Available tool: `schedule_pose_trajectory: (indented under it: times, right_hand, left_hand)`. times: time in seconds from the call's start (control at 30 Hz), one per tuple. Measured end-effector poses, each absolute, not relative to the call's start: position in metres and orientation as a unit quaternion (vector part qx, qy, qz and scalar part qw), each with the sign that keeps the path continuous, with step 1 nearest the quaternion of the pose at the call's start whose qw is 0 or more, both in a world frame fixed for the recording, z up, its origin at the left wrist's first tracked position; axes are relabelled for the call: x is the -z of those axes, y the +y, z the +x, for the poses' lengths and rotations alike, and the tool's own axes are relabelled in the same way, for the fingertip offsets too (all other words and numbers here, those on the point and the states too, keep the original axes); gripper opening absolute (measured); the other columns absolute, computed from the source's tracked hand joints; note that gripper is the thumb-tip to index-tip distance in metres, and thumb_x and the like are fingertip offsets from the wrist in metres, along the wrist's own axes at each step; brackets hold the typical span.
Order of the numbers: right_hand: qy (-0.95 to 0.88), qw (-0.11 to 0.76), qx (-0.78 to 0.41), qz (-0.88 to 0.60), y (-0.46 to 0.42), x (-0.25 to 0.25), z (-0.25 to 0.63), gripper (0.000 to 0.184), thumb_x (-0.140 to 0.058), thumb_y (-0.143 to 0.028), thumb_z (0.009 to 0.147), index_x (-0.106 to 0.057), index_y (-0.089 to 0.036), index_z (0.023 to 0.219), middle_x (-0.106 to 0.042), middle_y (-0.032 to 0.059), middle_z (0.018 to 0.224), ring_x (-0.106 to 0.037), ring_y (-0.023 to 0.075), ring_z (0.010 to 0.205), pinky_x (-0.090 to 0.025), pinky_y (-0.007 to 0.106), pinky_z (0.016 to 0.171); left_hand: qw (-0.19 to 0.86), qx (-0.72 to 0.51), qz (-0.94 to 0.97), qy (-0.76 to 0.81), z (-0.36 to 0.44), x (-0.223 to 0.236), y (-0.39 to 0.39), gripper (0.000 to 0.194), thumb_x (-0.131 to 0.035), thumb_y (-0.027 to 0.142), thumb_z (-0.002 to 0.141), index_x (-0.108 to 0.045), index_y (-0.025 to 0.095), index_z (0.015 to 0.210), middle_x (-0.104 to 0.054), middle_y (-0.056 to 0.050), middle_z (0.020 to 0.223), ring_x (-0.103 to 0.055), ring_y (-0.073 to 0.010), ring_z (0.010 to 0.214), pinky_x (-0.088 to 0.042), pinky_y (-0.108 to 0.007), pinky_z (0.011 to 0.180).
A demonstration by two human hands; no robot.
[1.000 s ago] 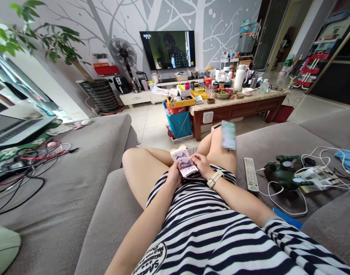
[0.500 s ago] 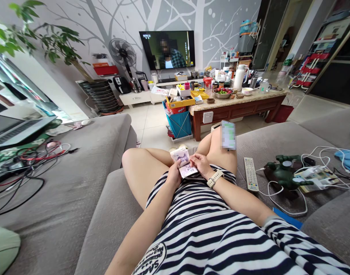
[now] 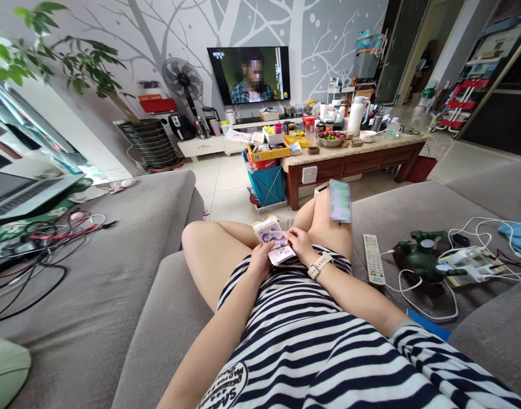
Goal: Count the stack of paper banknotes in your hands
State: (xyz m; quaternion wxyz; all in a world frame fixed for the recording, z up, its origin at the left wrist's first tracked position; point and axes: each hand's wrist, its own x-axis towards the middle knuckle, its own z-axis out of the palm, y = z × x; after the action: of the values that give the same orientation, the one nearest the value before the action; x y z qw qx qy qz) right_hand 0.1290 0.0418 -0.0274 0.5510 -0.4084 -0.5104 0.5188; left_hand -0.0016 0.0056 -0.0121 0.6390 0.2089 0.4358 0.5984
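Note:
A small stack of purple banknotes (image 3: 274,243) rests in my lap. My left hand (image 3: 259,262) grips the stack from the left, thumb on top. My right hand (image 3: 297,244), with a pale watch on the wrist, pinches the top note at its right edge. A phone (image 3: 340,200) leans on my right thigh just beyond the hands. I sit cross-legged on a grey sofa (image 3: 166,318) in a striped dress.
A white remote (image 3: 373,258), a green toy fist (image 3: 422,258) and white cables (image 3: 477,250) lie on the sofa at right. At left sit a laptop (image 3: 21,193) and tangled wires (image 3: 38,233). A cluttered coffee table (image 3: 354,156) stands ahead.
The hands stay in the lap. The right fingers have shifted slightly on the top note, and the notes have slid a little against each other.

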Motion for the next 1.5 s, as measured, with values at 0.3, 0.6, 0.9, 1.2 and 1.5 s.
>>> schedule_pose_trajectory:
  times: [0.3, 0.6, 0.9, 1.2, 1.5]
  right_hand:
    - [-0.525, 0.559, -0.518, -0.379, 0.035, 0.022, 0.131, 0.031, -0.063, -0.046, 0.074, -0.054, -0.018, 0.065, -0.048, -0.003, 0.059, -0.042, 0.0117, 0.057, -0.034, 0.025, 0.056]
    - [-0.519, 0.555, -0.55, -0.346, 0.03, 0.016, 0.132, 0.032, -0.065, -0.047, 0.073, -0.059, -0.017, 0.066, -0.05, -0.0019, 0.061, -0.042, 0.0118, 0.058, -0.036, 0.025, 0.058]
    - [-0.506, 0.554, -0.568, -0.339, 0.03, 0.018, 0.131, 0.032, -0.065, -0.048, 0.072, -0.059, -0.017, 0.067, -0.049, -0.0021, 0.061, -0.04, 0.0114, 0.057, -0.034, 0.025, 0.056]
    - [-0.504, 0.545, -0.578, -0.34, 0.028, 0.015, 0.131, 0.035, -0.063, -0.051, 0.073, -0.056, -0.018, 0.065, -0.045, -0.003, 0.057, -0.038, 0.0106, 0.053, -0.032, 0.025, 0.053]
    - [-0.473, 0.551, -0.582, -0.365, 0.032, 0.016, 0.128, 0.039, -0.064, -0.055, 0.071, -0.049, -0.02, 0.064, -0.045, -0.0053, 0.051, -0.037, 0.0089, 0.044, -0.029, 0.024, 0.045]
  left_hand:
    - [0.665, -0.612, 0.163, 0.396, -0.001, 0.011, 0.009, 0.031, -0.052, 0.028, 0.088, -0.063, 0.01, 0.11, -0.072, -0.013, 0.095, -0.069, -0.0255, 0.084, -0.056, -0.04, 0.08]
    - [0.662, -0.608, 0.157, 0.409, 0.0, 0.008, 0.008, 0.029, -0.051, 0.028, 0.088, -0.063, 0.009, 0.107, -0.072, -0.013, 0.092, -0.07, -0.0254, 0.081, -0.056, -0.04, 0.079]
    - [0.657, -0.603, 0.165, 0.421, 0.0, 0.009, 0.009, 0.029, -0.052, 0.028, 0.087, -0.064, 0.01, 0.107, -0.072, -0.012, 0.09, -0.07, -0.0248, 0.081, -0.056, -0.039, 0.08]
    - [0.66, -0.599, 0.166, 0.421, -0.001, 0.011, 0.012, 0.03, -0.052, 0.028, 0.088, -0.064, 0.009, 0.108, -0.072, -0.013, 0.092, -0.07, -0.0256, 0.084, -0.056, -0.039, 0.079]
    - [0.659, -0.565, 0.208, 0.451, -0.006, 0.011, 0.006, 0.03, -0.058, 0.024, 0.082, -0.064, 0.01, 0.107, -0.072, -0.014, 0.09, -0.07, -0.0242, 0.077, -0.057, -0.034, 0.066]
